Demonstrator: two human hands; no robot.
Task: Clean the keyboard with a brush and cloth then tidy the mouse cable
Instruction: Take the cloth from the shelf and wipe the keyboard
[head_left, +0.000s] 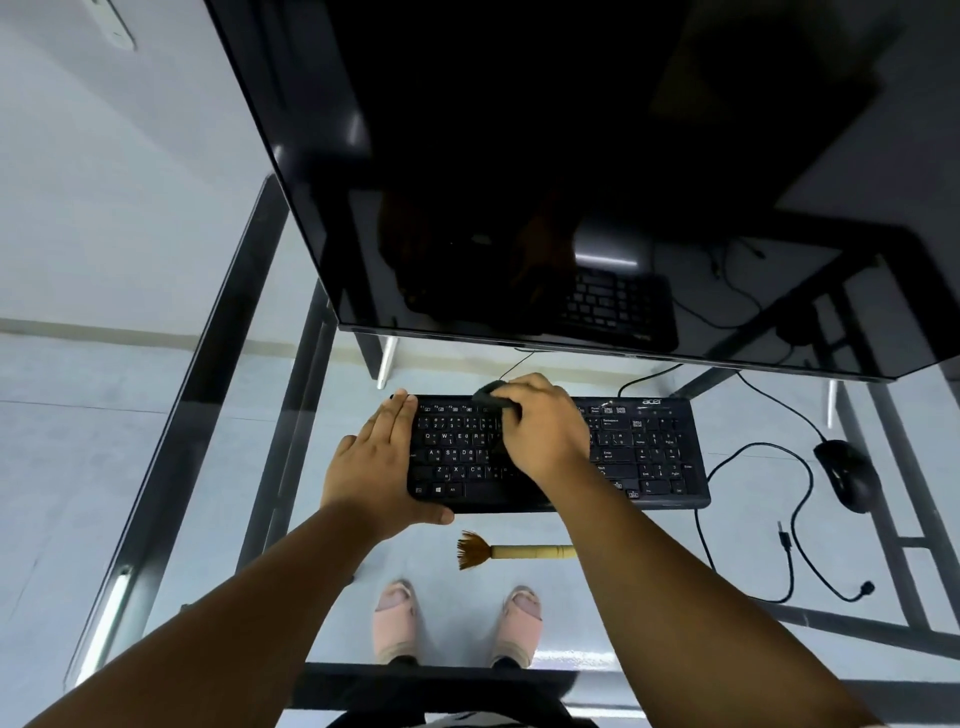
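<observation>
left hand (382, 460): fingers flat, spread open, gripping nothing, bracing the left end of the black plastic Acer keyboard (649, 457) at the glass desk's (218, 519) middle | right hand (540, 426): closed on a dark bunched cloth (491, 394) at the top key rows | advice: hold the brace firm, wipe in light straight strokes | keyboard: matte, white legends | straw-bristled wooden brush (514, 551): lying just in front | black mouse (847, 475): right, cable (753, 499) loose

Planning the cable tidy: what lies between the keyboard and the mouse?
Head view: a loop of black cable on the glass desk, between keyboard and mouse.

Glass desk (218, 467) – glossy; keyboard (649, 467) matt plastic; brush (524, 552) handle wooden.
</observation>
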